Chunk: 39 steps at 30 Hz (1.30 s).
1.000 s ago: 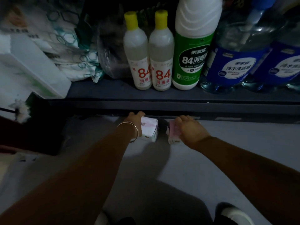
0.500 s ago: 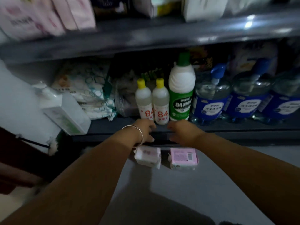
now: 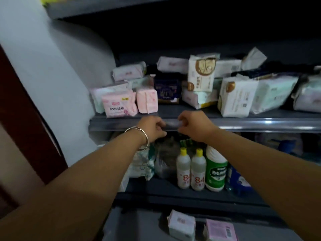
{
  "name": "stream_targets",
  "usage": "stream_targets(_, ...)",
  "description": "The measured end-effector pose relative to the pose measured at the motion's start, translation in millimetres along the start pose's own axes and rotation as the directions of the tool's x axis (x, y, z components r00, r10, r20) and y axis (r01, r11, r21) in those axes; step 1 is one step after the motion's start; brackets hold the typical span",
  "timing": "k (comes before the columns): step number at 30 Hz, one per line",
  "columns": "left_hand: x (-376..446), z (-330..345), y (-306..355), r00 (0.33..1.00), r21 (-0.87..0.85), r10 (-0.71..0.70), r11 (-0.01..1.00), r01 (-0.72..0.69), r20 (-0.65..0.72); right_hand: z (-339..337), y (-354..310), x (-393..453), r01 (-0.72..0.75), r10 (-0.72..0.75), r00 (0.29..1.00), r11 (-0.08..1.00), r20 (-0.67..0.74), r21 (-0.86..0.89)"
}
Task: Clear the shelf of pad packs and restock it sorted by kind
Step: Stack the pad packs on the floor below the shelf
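Both hands being held at the shelf [image 3: 243, 121] edge, left hand [image 3: 152, 128] loosely curled, empty, right hand [image 3: 194, 124] likewise, pad packs [image 3: 119, 106] being left piled at twelve o'clock

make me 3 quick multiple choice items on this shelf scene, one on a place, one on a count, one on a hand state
1. Where do the two pad packs already taken off lie?
A. on the floor below the shelves
B. on the top shelf
C. in the hands

2. How many yellow-capped bottles stand on the lower shelf?
A. one
B. two
C. four

3. What do the hands hold?
A. a bottle
B. a pad pack
C. nothing

Key: 1 A, the white pack and pink pack lie on the floor; 2 B, two yellow-capped bottles side by side; 3 C, left hand and right hand are empty.
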<state>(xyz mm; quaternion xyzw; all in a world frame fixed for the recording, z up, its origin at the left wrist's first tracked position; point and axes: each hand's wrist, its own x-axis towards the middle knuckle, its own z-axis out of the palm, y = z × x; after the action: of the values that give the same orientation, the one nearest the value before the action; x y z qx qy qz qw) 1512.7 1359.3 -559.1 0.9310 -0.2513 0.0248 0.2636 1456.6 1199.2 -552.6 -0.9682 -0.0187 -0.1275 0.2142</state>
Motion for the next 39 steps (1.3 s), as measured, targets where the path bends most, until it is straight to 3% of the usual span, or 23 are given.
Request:
stream_targets(5,34.1,-38.4,-20.0,0.977,0.070,-0.015,0.997,0.031,-0.213,-11.2,-29.4,55.0,-0.001,0.000,0.995,1.000,-0.101,-0.010)
stream_targets(9,63.7,-68.3,-42.4,0.956,0.317,-0.007,0.943,0.105,-0.295,4.1,-47.0,99.6,-0.031,0.036,0.995,0.998,-0.098,0.054)
stream_targets(16,107.2,-109.9,-87.4,0.992,0.543,-0.095,0.831,0.122,-0.078,31.9,-77.6,155.2,-0.243,0.251,0.965,0.965,-0.081,0.102)
stream_targets(22,129.7,-120.0,-88.2,0.970,0.672,-0.197,0.739,0.052,0.142,43.1,-85.0,182.1,-0.363,0.377,0.925,0.916,-0.057,0.169)
stream_targets(26,131.8,-118.5,-86.3,0.970,0.742,-0.212,0.668,0.055,0.118,46.5,-82.4,185.4,-0.361,0.394,0.916,0.892,-0.079,0.271)
stream_targets(33,113.5,-126.6,-64.6,0.995,0.672,-0.095,0.739,0.050,0.030,22.9,-76.2,161.6,-0.252,0.346,0.913,0.895,-0.217,0.367)
stream_targets(39,81.8,-133.2,-18.1,0.996,0.585,-0.054,0.811,0.006,0.065,-17.7,-65.6,118.3,-0.245,0.347,0.898,0.905,-0.271,0.349)
